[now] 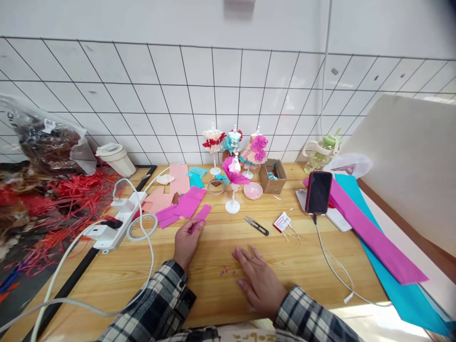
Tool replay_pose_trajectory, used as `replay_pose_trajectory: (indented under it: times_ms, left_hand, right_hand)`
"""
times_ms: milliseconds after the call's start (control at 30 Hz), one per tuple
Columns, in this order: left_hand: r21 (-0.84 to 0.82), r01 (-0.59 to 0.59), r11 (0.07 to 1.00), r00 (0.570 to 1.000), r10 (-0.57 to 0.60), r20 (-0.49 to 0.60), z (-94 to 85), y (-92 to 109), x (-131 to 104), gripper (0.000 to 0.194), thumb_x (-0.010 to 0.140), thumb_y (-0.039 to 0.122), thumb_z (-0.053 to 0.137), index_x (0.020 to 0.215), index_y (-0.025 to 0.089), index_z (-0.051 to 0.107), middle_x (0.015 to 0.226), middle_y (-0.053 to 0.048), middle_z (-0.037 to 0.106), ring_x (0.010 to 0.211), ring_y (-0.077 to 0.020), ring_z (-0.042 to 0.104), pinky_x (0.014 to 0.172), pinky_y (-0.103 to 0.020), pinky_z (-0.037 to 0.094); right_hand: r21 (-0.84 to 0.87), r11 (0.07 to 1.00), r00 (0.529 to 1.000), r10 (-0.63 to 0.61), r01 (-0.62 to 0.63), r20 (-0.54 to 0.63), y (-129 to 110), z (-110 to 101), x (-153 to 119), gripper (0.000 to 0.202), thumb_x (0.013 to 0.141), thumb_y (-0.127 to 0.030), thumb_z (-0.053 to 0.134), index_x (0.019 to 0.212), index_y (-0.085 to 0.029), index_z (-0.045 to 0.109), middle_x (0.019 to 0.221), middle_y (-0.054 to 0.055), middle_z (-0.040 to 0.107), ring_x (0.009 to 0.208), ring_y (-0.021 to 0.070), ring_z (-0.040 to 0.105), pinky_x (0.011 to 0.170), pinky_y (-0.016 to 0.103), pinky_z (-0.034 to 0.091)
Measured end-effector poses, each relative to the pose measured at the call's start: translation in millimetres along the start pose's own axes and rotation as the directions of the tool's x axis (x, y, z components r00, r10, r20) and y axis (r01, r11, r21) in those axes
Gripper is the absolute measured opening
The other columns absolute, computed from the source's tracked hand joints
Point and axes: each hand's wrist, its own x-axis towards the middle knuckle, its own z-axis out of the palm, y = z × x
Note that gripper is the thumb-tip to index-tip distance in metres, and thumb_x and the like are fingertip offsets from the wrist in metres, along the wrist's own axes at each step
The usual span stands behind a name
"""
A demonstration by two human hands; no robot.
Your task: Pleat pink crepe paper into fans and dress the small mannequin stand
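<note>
My left hand point(187, 242) pinches a narrow magenta paper strip point(202, 213) left of centre. My right hand point(258, 282) lies palm down on the wooden table, fingers spread, beside tiny magenta scraps point(223, 270). Beyond the hands stands a small white mannequin point(233, 206) wearing a magenta pleated paper piece point(235, 176). Black thread snips point(257, 225) lie right of it, near a red and white packet point(282, 222) with pale sticks or threads. Folded magenta paper point(190, 202) rests behind my left hand.
Three dressed mannequins point(213, 152) stand by the tiled wall, near a cardboard box point(273, 176) and pink dish point(253, 190). A power strip point(119, 225) and cables lie left. Right are a propped phone point(318, 192), a green bottle point(322, 152) and long magenta paper point(377, 237).
</note>
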Motion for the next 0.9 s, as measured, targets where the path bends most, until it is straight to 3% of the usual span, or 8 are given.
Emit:
replay_pose_trajectory:
  times_ms: [133, 267, 467, 700, 833, 900]
  left_hand:
    - [0.02, -0.013, 1.0, 0.999, 0.013, 0.033, -0.8, 2.9, -1.2, 0.031, 0.076, 0.046, 0.064, 0.086, 0.017, 0.069, 0.081, -0.004, 0.072, 0.077, -0.0191, 0.063, 0.073, -0.028, 0.05]
    - [0.043, -0.018, 0.999, 0.999, 0.017, 0.031, -0.2, 6.6, -2.0, 0.031, 0.076, 0.047, 0.064, 0.085, 0.018, 0.07, 0.081, -0.004, 0.072, 0.078, -0.0197, 0.064, 0.074, -0.029, 0.05]
    - [0.057, -0.023, 0.998, 0.998, 0.019, 0.054, 1.1, 6.2, -4.5, 0.032, 0.078, 0.046, 0.061, 0.087, 0.017, 0.07, 0.086, -0.005, 0.073, 0.081, -0.0205, 0.065, 0.077, -0.03, 0.05]
    - [0.076, -0.019, 0.997, 0.998, 0.015, 0.055, 3.4, 5.9, -6.1, 0.031, 0.078, 0.045, 0.061, 0.088, 0.018, 0.07, 0.086, -0.005, 0.074, 0.08, -0.0202, 0.065, 0.076, -0.029, 0.051]
    - [0.077, -0.027, 0.997, 0.997, 0.022, 0.074, 3.4, 3.8, -5.8, 0.031, 0.078, 0.045, 0.061, 0.089, 0.017, 0.07, 0.088, -0.005, 0.074, 0.081, -0.0201, 0.066, 0.075, -0.028, 0.05]
    - [0.081, -0.02, 0.997, 0.997, 0.014, 0.072, 2.7, 3.4, -5.4, 0.032, 0.078, 0.045, 0.061, 0.089, 0.017, 0.07, 0.089, -0.005, 0.074, 0.082, -0.0204, 0.065, 0.076, -0.029, 0.05]
  right_hand:
    - [-0.057, 0.998, 0.993, 0.015, -0.008, 0.118, 1.5, -1.3, -15.6, 0.075, 0.09, -0.034, 0.048, 0.152, -0.011, 0.013, 0.154, 0.011, 0.028, 0.144, 0.0257, 0.019, 0.119, 0.053, 0.006]
    - [-0.076, 0.991, 0.984, 0.119, -0.11, 0.13, -4.9, 7.9, -12.5, 0.083, 0.089, -0.04, 0.049, 0.152, -0.007, 0.008, 0.156, 0.014, 0.018, 0.145, 0.0276, 0.014, 0.119, 0.052, 0.006]
    - [0.036, 0.999, 0.986, 0.0, -0.006, 0.169, -15.0, 19.2, 5.2, 0.078, 0.092, -0.043, 0.046, 0.152, -0.007, 0.012, 0.155, 0.012, 0.022, 0.144, 0.0233, 0.02, 0.12, 0.043, 0.011]
    - [0.058, 0.998, 1.0, -0.008, 0.007, 0.021, -10.6, 17.4, 18.8, 0.067, 0.094, -0.025, 0.048, 0.152, -0.013, 0.017, 0.137, 0.01, 0.054, 0.131, 0.0216, 0.04, 0.113, 0.038, 0.028]
    - [0.082, 0.996, 0.999, -0.039, 0.037, 0.017, 3.9, 15.9, 38.3, 0.062, 0.09, -0.033, 0.059, 0.146, -0.018, 0.035, 0.115, 0.007, 0.069, 0.113, 0.0247, 0.054, 0.1, 0.038, 0.038]
    - [0.131, 0.989, 0.997, -0.069, 0.066, 0.023, 10.3, 14.3, 47.4, 0.065, 0.087, -0.037, 0.064, 0.145, -0.02, 0.038, 0.107, 0.004, 0.072, 0.106, 0.0238, 0.056, 0.097, 0.036, 0.039]
